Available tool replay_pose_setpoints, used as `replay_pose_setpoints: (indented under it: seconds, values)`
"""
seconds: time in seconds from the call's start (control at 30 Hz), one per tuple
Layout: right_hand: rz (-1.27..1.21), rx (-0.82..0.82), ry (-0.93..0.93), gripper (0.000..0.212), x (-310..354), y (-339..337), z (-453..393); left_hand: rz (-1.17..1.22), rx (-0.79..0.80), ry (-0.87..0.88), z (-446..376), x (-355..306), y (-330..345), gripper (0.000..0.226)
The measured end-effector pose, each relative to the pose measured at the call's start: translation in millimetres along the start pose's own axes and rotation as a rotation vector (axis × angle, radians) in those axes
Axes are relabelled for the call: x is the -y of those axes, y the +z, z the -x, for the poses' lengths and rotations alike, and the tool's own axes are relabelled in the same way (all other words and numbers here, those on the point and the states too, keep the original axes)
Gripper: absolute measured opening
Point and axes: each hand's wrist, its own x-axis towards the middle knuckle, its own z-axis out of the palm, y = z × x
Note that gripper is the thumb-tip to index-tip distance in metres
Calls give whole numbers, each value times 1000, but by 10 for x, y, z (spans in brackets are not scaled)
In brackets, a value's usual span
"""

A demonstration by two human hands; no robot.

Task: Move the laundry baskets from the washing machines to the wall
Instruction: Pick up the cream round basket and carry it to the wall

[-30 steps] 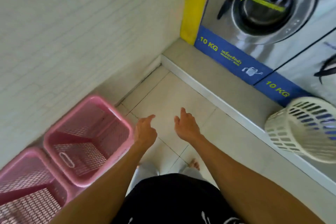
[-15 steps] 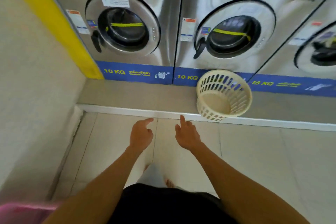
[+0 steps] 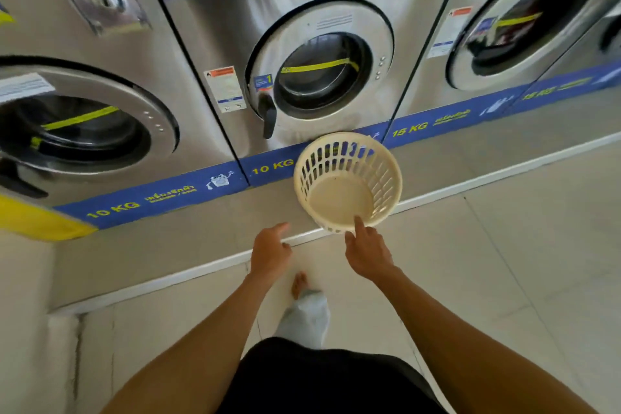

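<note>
Cream laundry basket sits empty on the raised ledge against the washing machines, just ahead of the right hand. That hand's forefinger seems to reach its near rim, grip loose and holding nothing. Left hand hovers beside it, loosely curled, also empty.

The washing machines show brushed, glossy steel fronts. The round laundry basket is cream slotted plastic, smooth. The floor is pale, slightly glossy tile.

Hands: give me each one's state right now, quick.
Left hand: open, empty, over the ledge edge.
Right hand: open, empty, forefinger at the cream laundry basket rim, no grip.
</note>
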Motion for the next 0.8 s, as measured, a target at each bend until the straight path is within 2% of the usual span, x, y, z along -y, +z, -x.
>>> replay_pose_setpoints:
  seconds: [0.33,0.53,0.8]
  values:
    - [30,-11,172,57,-324,-843,-1089,-54,168,-50,-1158,-693,76,59]
    - [-19,8,183,63,-650,-960,-1820,-105,234,-136,-1646,-902,177,61]
    - [72,110,194,58,-995,-906,-2699,-121,170,-318,-2225,-884,704,67]
